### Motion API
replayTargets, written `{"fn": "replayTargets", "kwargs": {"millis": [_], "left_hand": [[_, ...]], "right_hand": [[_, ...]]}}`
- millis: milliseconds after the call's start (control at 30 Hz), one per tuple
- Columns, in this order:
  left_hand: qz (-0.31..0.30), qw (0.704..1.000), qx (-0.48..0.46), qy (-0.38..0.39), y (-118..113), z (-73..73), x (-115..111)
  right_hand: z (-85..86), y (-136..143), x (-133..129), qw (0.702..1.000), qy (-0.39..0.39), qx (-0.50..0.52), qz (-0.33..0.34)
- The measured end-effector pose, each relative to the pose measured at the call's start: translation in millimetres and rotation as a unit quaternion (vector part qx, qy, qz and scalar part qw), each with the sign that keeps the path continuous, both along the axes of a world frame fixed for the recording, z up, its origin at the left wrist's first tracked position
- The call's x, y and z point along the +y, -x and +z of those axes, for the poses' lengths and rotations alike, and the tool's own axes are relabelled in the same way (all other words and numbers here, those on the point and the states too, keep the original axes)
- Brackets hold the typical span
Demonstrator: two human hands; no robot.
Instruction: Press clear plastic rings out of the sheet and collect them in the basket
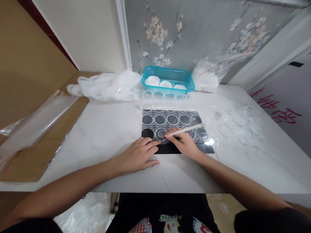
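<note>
The left hand (139, 155) lies palm down, fingers loosely spread, fingertips on the ring-patterned sheet (172, 119). The right hand (183, 142), angled inward over the sheet, pinches a slim white tool (186, 129), its tip down at a ring.

Basket (187, 77): translucent teal; discs (152, 81) in it white. Sheet (170, 149): black, with a repeating pattern of pale grey rings, curved grey linework between them, plain black strip along the near edge. Tabletop (104, 126): white. Tool (186, 129): off-white. Wall panel (201, 32): grey, blossom print in peach and white, dark twigs. Sign (291, 94): pale, magenta-red characters. Cardboard (26, 168): tan-brown. Clothing (157, 204): black, multicolour print incl. red-white check.
</note>
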State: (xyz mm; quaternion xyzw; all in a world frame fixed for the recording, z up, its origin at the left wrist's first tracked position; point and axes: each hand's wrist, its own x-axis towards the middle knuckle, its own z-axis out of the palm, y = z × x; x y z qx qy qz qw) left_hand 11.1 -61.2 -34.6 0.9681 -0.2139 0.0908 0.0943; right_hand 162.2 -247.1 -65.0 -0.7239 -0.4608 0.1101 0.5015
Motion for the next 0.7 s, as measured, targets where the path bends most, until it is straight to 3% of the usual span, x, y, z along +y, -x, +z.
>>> {"fn": "replayTargets", "kwargs": {"millis": [500,600,700], "left_hand": [[0.000,0.999,0.035,-0.022,-4.1,-4.2,-5.5],[0.008,0.998,0.064,0.014,-6.2,-2.5,-5.6],[0.025,0.994,0.091,0.059,-9.3,1.0,-6.4]], "right_hand": [[-4.5,-2.1,-1.9,0.999,0.017,-0.028,0.002],[-8.0,7.0,-5.4,0.995,0.035,-0.096,0.006],[-7.4,7.1,-3.7,0.970,0.057,-0.233,0.036]]}}
